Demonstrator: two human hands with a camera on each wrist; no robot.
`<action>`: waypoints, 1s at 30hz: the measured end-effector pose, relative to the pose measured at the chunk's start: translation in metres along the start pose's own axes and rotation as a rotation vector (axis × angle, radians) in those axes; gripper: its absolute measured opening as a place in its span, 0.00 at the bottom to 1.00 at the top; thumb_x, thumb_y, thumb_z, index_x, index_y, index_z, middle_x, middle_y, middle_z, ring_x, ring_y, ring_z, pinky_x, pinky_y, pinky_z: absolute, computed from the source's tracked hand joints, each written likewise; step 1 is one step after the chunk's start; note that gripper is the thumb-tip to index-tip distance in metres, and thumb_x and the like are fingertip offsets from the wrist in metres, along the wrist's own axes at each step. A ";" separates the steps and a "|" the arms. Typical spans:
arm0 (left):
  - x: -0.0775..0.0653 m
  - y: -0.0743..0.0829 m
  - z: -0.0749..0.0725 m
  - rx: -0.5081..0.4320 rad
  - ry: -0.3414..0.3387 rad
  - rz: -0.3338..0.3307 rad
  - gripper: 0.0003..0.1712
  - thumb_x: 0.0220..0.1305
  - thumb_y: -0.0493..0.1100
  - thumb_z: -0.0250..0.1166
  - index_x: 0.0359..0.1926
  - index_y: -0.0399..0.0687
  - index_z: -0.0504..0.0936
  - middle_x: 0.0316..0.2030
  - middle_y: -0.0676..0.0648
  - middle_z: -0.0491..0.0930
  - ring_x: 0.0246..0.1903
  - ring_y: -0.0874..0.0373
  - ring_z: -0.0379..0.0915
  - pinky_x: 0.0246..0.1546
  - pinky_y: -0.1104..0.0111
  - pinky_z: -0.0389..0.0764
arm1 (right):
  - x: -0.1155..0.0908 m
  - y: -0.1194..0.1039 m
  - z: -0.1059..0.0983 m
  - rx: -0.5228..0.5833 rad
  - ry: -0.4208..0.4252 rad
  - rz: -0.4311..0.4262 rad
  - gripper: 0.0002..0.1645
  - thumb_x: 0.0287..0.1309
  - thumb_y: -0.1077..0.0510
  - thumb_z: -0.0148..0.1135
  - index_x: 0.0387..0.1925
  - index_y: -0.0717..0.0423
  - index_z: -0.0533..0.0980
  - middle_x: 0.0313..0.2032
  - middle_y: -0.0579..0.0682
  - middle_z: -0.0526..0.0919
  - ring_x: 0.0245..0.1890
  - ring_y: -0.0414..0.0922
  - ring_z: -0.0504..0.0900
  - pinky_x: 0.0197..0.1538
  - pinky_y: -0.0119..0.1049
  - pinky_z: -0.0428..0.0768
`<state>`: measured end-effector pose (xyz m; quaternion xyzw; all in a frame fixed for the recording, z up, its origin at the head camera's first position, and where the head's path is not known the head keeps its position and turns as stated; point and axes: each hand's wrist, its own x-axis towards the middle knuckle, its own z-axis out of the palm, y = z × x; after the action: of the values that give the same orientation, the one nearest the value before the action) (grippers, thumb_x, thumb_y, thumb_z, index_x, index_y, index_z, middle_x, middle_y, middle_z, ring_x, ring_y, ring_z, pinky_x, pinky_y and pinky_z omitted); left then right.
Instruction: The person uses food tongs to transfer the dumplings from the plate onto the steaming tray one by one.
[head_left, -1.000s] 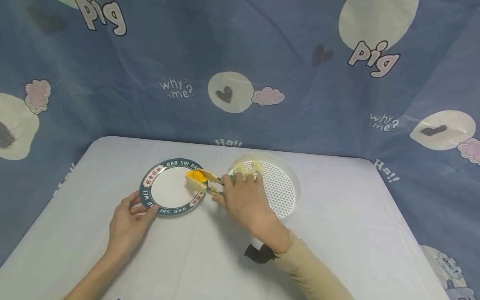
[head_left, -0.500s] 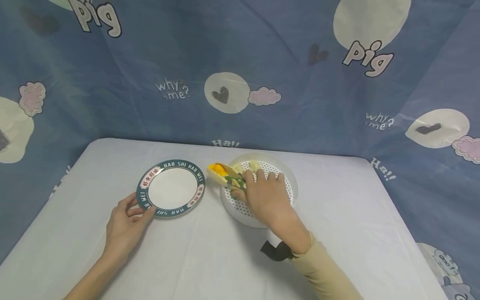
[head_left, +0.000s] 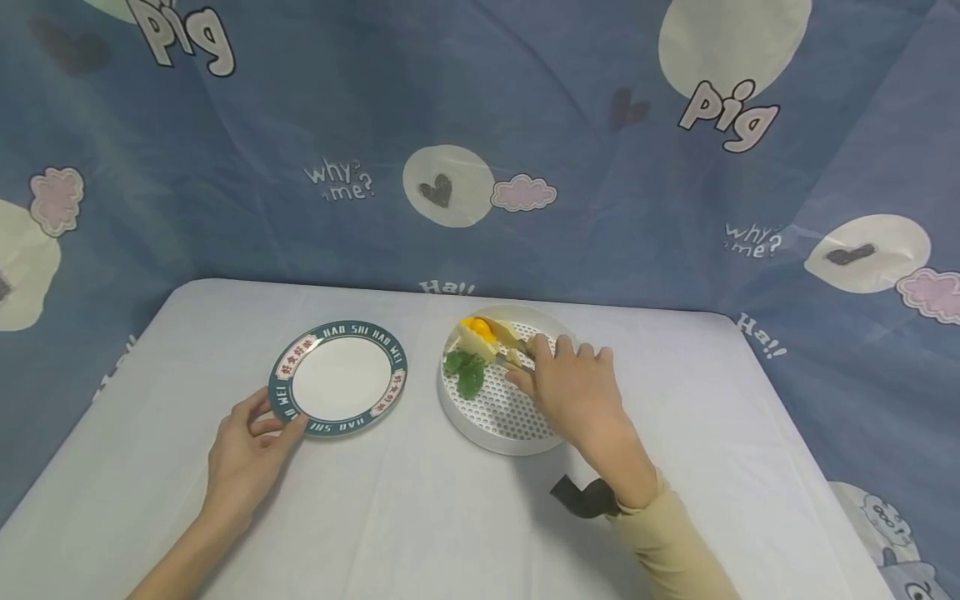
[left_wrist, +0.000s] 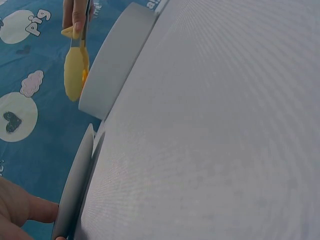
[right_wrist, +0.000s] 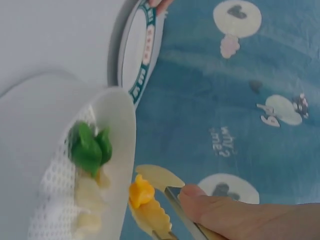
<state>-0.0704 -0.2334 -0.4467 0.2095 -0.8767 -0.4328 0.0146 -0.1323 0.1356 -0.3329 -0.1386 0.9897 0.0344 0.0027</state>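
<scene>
My left hand [head_left: 246, 454] pinches the near-left rim of a white plate [head_left: 341, 379] with a green lettered border, thumb on top. My right hand [head_left: 573, 387] grips metal tongs [right_wrist: 182, 212] with pale yellow scoop-shaped tips. Between those tips sits a small bright orange-yellow piece [right_wrist: 142, 191], its kind unclear. The tips are over the far-left part of a round white perforated tray [head_left: 501, 443]. In that tray lies a green leafy piece [head_left: 467, 373]. Pale yellowish pieces [right_wrist: 87, 195] lie beside it in the right wrist view; in the head view the tongs hide them.
A white cloth [head_left: 420, 517] covers the table. Behind its far edge hangs a blue patterned curtain [head_left: 315, 233]. The plate stands left of the tray with a narrow gap between. A black strap [head_left: 588, 497] hangs at the right wrist.
My right hand has moved right with the tongs and the orange-yellow piece, from over the plate to over the tray. The green leafy piece now shows there. My left hand stays on the plate.
</scene>
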 end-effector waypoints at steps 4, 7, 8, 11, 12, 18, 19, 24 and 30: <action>0.000 0.000 0.001 0.005 0.002 0.002 0.50 0.76 0.51 0.67 0.84 0.34 0.51 0.72 0.28 0.67 0.59 0.40 0.78 0.34 0.85 0.71 | -0.004 0.013 -0.002 -0.006 -0.005 0.027 0.36 0.77 0.31 0.54 0.60 0.59 0.72 0.38 0.58 0.81 0.38 0.61 0.82 0.46 0.53 0.74; 0.000 0.001 0.000 0.005 -0.001 0.000 0.51 0.76 0.52 0.67 0.85 0.34 0.51 0.73 0.28 0.67 0.59 0.39 0.78 0.35 0.86 0.70 | -0.008 0.022 -0.003 0.006 -0.002 0.049 0.34 0.77 0.31 0.56 0.57 0.59 0.73 0.37 0.57 0.80 0.36 0.60 0.80 0.44 0.52 0.71; 0.000 0.001 0.000 0.006 -0.003 0.000 0.51 0.76 0.52 0.67 0.85 0.34 0.51 0.73 0.28 0.67 0.59 0.39 0.78 0.35 0.87 0.70 | -0.010 0.025 -0.003 0.008 0.000 0.055 0.34 0.77 0.32 0.56 0.57 0.59 0.73 0.36 0.57 0.80 0.35 0.59 0.80 0.44 0.52 0.71; 0.000 0.001 0.000 0.002 -0.009 -0.007 0.51 0.76 0.52 0.67 0.85 0.34 0.50 0.73 0.29 0.66 0.60 0.39 0.77 0.34 0.88 0.69 | -0.014 0.032 -0.003 0.014 0.015 0.065 0.33 0.77 0.33 0.57 0.55 0.59 0.73 0.35 0.56 0.78 0.34 0.58 0.78 0.42 0.51 0.69; 0.001 0.001 0.000 0.001 -0.010 -0.008 0.51 0.76 0.52 0.67 0.85 0.34 0.50 0.73 0.28 0.66 0.60 0.39 0.77 0.34 0.88 0.69 | -0.015 0.033 -0.003 0.011 0.022 0.067 0.32 0.77 0.33 0.58 0.55 0.59 0.73 0.34 0.56 0.78 0.32 0.57 0.78 0.41 0.51 0.69; 0.001 -0.001 0.001 -0.005 -0.006 -0.011 0.51 0.76 0.51 0.67 0.85 0.34 0.50 0.73 0.28 0.66 0.59 0.40 0.77 0.34 0.88 0.70 | -0.019 0.037 0.001 0.003 0.058 0.058 0.31 0.76 0.33 0.59 0.48 0.58 0.72 0.29 0.53 0.73 0.27 0.55 0.73 0.38 0.48 0.65; 0.001 -0.001 0.001 -0.005 -0.005 -0.011 0.51 0.76 0.51 0.67 0.85 0.34 0.50 0.73 0.28 0.66 0.59 0.40 0.77 0.34 0.88 0.70 | -0.020 0.038 0.001 0.003 0.062 0.057 0.31 0.76 0.33 0.59 0.48 0.58 0.72 0.28 0.53 0.73 0.27 0.55 0.73 0.38 0.48 0.65; 0.001 -0.001 0.001 -0.001 -0.007 -0.011 0.51 0.76 0.51 0.67 0.85 0.34 0.50 0.73 0.28 0.66 0.59 0.40 0.77 0.34 0.88 0.69 | -0.020 0.037 0.001 0.002 0.064 0.066 0.33 0.76 0.32 0.58 0.50 0.60 0.73 0.29 0.54 0.74 0.27 0.56 0.74 0.38 0.49 0.66; 0.002 -0.001 0.001 0.004 -0.006 0.001 0.51 0.76 0.52 0.67 0.85 0.34 0.51 0.73 0.28 0.66 0.60 0.39 0.77 0.34 0.87 0.69 | -0.019 0.035 0.000 -0.005 0.044 0.077 0.37 0.76 0.31 0.56 0.56 0.63 0.75 0.33 0.57 0.78 0.31 0.58 0.78 0.41 0.52 0.69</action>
<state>-0.0715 -0.2343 -0.4485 0.2079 -0.8777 -0.4315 0.0114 -0.1239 0.1741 -0.3304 -0.1014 0.9941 0.0337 -0.0207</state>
